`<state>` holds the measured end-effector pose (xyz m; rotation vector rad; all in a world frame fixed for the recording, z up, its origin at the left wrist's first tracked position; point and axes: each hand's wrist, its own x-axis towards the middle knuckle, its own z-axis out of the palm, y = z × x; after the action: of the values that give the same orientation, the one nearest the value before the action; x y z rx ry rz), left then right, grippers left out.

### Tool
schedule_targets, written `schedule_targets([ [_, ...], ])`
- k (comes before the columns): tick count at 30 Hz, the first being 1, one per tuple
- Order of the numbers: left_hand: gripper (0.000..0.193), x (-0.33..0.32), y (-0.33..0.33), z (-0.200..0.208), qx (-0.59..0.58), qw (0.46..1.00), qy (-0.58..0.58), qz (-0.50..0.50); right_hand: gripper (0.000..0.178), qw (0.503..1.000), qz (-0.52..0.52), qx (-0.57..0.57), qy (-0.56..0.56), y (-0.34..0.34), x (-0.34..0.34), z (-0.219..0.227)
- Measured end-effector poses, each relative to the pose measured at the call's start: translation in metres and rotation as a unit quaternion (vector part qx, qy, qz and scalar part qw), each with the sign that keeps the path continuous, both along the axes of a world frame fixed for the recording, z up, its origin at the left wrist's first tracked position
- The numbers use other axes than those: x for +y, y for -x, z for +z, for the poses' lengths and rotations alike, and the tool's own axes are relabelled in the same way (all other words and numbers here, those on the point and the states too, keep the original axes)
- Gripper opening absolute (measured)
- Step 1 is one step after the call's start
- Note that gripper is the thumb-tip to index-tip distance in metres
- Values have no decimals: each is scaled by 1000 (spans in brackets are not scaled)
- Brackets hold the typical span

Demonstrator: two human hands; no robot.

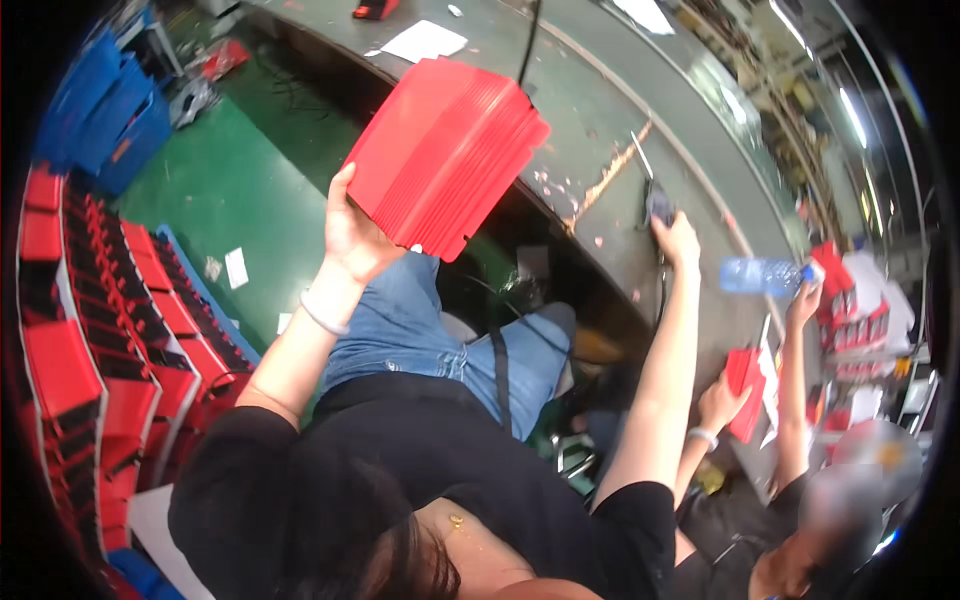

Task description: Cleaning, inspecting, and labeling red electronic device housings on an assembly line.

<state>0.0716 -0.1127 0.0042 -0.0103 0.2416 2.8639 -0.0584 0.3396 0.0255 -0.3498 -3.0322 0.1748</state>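
A red boxy plastic housing [440, 150], ribbed along one side, is gripped at its lower left corner by my left hand [358, 235], raised in front of the bench edge. The thumb lies along its left side; the other fingers are mostly hidden behind it. Out over the bench to the right, my right hand [677, 240] is closed round a dark-handled tool with a thin metal shaft [655, 198]. The shaft points away from me, toward the far side of the bench. A dark cord seems to run down from below the hand. The tool and the housing are well apart.
On the left stand stacked red-and-black housings [65, 365] and blue bins [110, 125]. White paper [425, 40] lies on the grey bench [590, 110]. At right a co-worker holds a clear bottle [755, 276] and a red piece [742, 395], close to my right arm.
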Motion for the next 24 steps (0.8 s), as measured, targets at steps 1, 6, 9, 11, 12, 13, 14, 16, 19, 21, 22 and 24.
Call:
schedule_targets([
  [1, 60, -3, -5, 2, 2, 1000, 1, 14, 60, 1000, -4, -2, -5, 2, -3, -1],
  [6, 60, -32, -16, -4, -20, 996, 16, 82, 36, 853, 107, 55, 507, -13, -6, 6],
  [9, 59, -51, -17, -16, -64, 989, 39, 127, 52, 587, 187, 35, 787, -51, -47, 20],
  [11, 60, -61, -16, -22, -107, 982, 52, 148, 64, 547, 224, 34, 806, -87, -94, 32],
  [12, 61, -65, -14, -26, -125, 976, 50, 171, 67, 542, 296, -50, 785, -94, -98, 26],
  [13, 63, -71, -13, -31, -143, 968, 49, 198, 67, 601, 303, -111, 731, -110, -122, 34],
  [14, 65, -73, -11, -35, -157, 963, 59, 212, 64, 646, 287, -202, 678, -123, -142, 39],
  [16, 62, -82, -14, -40, -179, 956, 73, 220, 54, 804, 380, -241, 390, -143, -168, 27],
  [19, 58, -98, -22, -54, -172, 955, 84, 227, 46, 778, 506, -253, 275, -159, -206, 31],
  [21, 57, -103, -24, -60, -229, 943, 64, 234, 42, 822, 479, -227, 209, -157, -217, 36],
  [22, 57, -104, -27, -61, -233, 942, 65, 234, 39, 858, 434, -208, 182, -152, -221, 35],
  [24, 56, -106, -33, -63, -241, 939, 72, 235, 38, 864, 425, -127, 240, -143, -218, 27],
])
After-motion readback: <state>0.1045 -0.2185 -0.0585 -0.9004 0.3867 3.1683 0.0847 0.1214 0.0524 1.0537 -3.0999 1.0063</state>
